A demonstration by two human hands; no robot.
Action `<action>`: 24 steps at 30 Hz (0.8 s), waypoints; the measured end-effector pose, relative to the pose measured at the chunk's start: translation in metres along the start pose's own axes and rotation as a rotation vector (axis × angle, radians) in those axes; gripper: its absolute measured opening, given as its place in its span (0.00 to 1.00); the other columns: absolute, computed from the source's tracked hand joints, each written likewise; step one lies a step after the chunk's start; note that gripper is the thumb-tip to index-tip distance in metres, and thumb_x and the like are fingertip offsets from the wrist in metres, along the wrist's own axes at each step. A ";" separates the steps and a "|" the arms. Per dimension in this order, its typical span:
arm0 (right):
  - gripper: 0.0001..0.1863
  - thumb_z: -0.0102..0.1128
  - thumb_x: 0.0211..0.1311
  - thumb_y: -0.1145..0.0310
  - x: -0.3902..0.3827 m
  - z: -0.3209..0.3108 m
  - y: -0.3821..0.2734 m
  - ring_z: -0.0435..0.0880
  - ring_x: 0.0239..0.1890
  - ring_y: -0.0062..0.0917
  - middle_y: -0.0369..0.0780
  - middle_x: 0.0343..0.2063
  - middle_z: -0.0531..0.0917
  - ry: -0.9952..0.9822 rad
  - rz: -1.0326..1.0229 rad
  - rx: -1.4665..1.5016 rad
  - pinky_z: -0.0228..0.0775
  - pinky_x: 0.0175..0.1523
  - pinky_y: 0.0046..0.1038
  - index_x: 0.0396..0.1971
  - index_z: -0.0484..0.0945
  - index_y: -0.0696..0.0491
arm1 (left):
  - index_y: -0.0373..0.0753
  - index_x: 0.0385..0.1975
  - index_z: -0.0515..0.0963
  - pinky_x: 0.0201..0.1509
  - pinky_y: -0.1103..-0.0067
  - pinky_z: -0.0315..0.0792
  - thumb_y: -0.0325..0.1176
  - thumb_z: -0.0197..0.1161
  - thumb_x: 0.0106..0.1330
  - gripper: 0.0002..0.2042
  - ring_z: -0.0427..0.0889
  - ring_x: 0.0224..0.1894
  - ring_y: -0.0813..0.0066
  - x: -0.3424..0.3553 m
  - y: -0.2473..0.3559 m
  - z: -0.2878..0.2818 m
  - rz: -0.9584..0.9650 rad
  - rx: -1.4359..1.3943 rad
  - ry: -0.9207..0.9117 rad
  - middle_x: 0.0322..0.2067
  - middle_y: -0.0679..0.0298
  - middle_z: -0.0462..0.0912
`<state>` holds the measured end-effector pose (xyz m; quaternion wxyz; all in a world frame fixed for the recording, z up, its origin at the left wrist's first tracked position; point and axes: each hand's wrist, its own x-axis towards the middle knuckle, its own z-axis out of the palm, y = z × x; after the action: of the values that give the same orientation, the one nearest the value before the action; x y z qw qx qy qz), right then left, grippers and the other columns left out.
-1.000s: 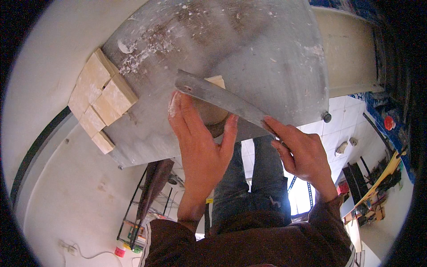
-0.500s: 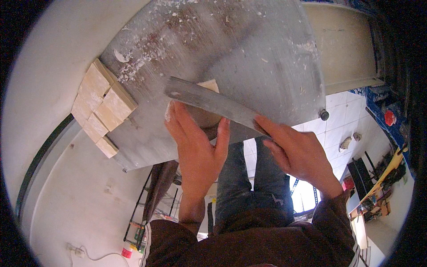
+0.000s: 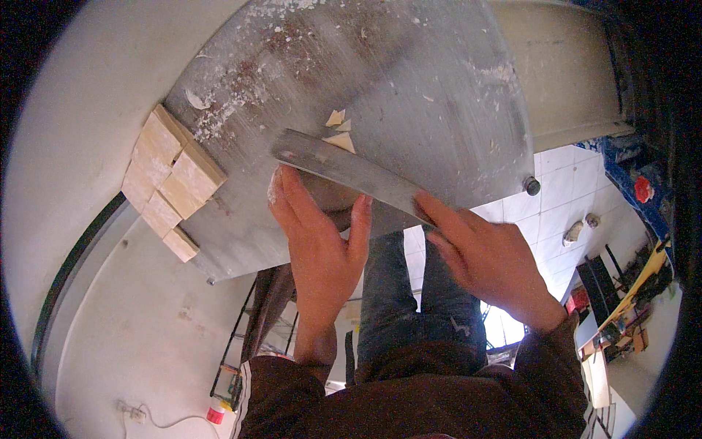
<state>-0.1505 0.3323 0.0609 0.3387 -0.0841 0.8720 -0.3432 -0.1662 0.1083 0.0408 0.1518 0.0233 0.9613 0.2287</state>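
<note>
My right hand [image 3: 486, 256] grips a long, flat grey knife [image 3: 351, 172] by its near right end, with the blade slanting up to the left over the metal worktop [image 3: 439, 95]. On the near side of the blade, my left hand [image 3: 318, 234] has its fingers and thumb at either side of a shaded, beige piece of dough [image 3: 322, 188], mostly hidden by the hand and blade. Flour whitens the left fingertips. Just beyond the blade lie a few small, pale dough pieces [image 3: 341, 139], some triangular.
Flat, stacked dough sheets [image 3: 194, 179] lie at the worktop's left edge, against a pale wall [image 3: 80, 146]. Loose flour [image 3: 219, 110] covers the far left of the top. A beige panel [image 3: 559, 73] stands at the far right, above white floor tiles [image 3: 552, 183].
More small cut dough pieces now lie beyond the blade, where a single larger corner showed before. Both hands and the knife have shifted only slightly.
</note>
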 end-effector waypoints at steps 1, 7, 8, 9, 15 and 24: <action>0.26 0.53 0.76 0.55 -0.008 -0.004 0.001 0.85 0.22 0.48 0.46 0.30 0.85 -0.017 0.030 0.008 0.79 0.25 0.47 0.71 0.64 0.41 | 0.19 0.72 0.48 0.73 0.51 0.57 0.42 0.66 0.72 0.43 0.58 0.69 0.27 0.000 0.000 0.000 0.000 -0.018 0.001 0.67 0.26 0.55; 0.26 0.55 0.76 0.59 0.013 -0.006 -0.003 0.88 0.28 0.44 0.47 0.35 0.87 -0.089 0.031 -0.070 0.81 0.32 0.43 0.71 0.66 0.44 | 0.20 0.72 0.48 0.73 0.52 0.56 0.42 0.67 0.71 0.43 0.58 0.69 0.28 0.002 -0.001 0.002 0.014 -0.044 0.017 0.67 0.28 0.56; 0.26 0.55 0.76 0.61 0.022 -0.003 -0.005 0.89 0.31 0.42 0.47 0.38 0.87 -0.055 -0.028 -0.063 0.82 0.35 0.41 0.71 0.66 0.45 | 0.20 0.72 0.48 0.73 0.52 0.56 0.42 0.67 0.71 0.43 0.58 0.69 0.29 0.001 -0.001 0.001 0.017 -0.060 0.018 0.67 0.29 0.56; 0.26 0.55 0.76 0.61 0.028 -0.001 -0.006 0.89 0.31 0.42 0.48 0.38 0.87 -0.117 0.010 -0.077 0.82 0.35 0.41 0.71 0.67 0.46 | 0.20 0.72 0.48 0.73 0.52 0.56 0.42 0.67 0.71 0.43 0.58 0.69 0.29 0.002 0.000 0.001 0.010 -0.054 0.016 0.67 0.29 0.56; 0.23 0.54 0.77 0.61 0.004 0.000 0.001 0.89 0.30 0.44 0.48 0.37 0.88 -0.112 0.079 -0.020 0.81 0.33 0.43 0.68 0.68 0.46 | 0.21 0.72 0.49 0.72 0.52 0.57 0.42 0.68 0.70 0.43 0.59 0.68 0.30 0.002 0.002 0.002 -0.020 -0.043 0.020 0.67 0.30 0.57; 0.22 0.53 0.78 0.62 0.033 0.009 0.001 0.89 0.33 0.47 0.51 0.37 0.88 -0.115 0.078 -0.023 0.81 0.36 0.44 0.67 0.69 0.48 | 0.21 0.72 0.49 0.72 0.52 0.57 0.42 0.68 0.71 0.43 0.59 0.69 0.31 0.004 0.001 0.001 0.031 -0.035 0.017 0.68 0.30 0.56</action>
<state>-0.1691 0.3156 0.0382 0.4002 -0.0737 0.8577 -0.3143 -0.1695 0.1098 0.0392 0.1402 0.0338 0.9580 0.2480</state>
